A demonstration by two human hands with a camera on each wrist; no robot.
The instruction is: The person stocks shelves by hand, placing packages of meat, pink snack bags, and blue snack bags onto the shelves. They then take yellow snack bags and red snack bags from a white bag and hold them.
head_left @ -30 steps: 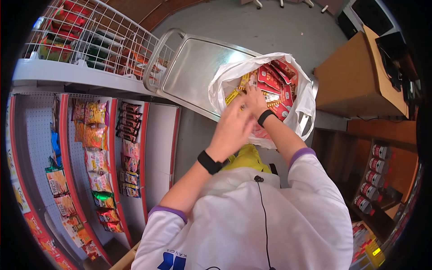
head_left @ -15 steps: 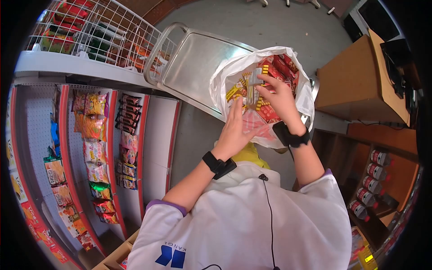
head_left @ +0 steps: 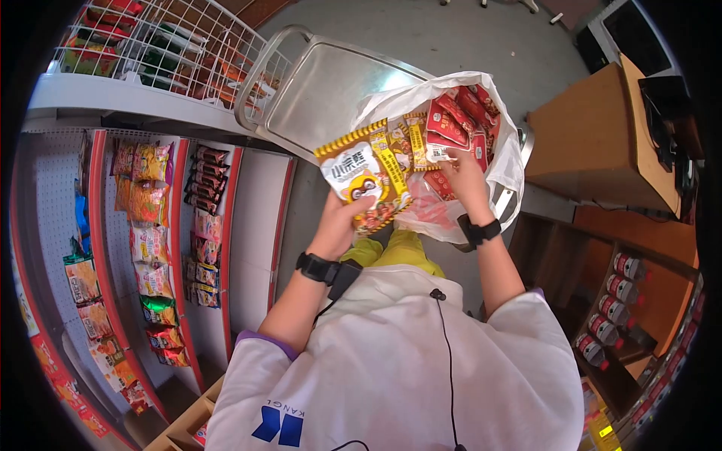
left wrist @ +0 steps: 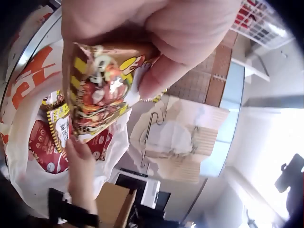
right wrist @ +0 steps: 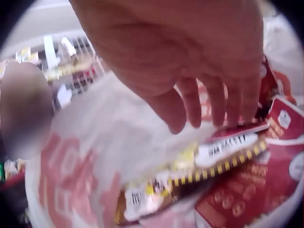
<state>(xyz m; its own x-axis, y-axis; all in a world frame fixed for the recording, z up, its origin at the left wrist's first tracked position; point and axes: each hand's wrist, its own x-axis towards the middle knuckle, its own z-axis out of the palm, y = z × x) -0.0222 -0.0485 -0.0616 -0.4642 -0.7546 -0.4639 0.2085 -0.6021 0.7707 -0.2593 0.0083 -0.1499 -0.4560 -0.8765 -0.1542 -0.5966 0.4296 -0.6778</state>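
Far left: colourful foil snack packets (head_left: 150, 201), hanging in columns on red-edged pegboard racks.
Next: one rectangular brushed-steel tray (head_left: 323, 94) with tubular handle.
Left hand (head_left: 338, 225): pinching one brown foil packet with yellow-striped edges and cartoon animal (head_left: 366, 177), between thumb and fingers; held up at the near left side of the bag, tilted.
Centre right: one open white plastic bag with red print (head_left: 510, 161), containing glossy red packets (head_left: 447, 126) and smaller yellow-and-brown packets (head_left: 418, 144).
Right hand (head_left: 466, 184): lowered into the bag, fingers fairly straight, thumb apart; cannot tell whether touching any packet.
Right: one light-brown wooden desk (head_left: 575, 124).
Far right: row of clear, red-capped bottles (head_left: 613, 309), shelved.
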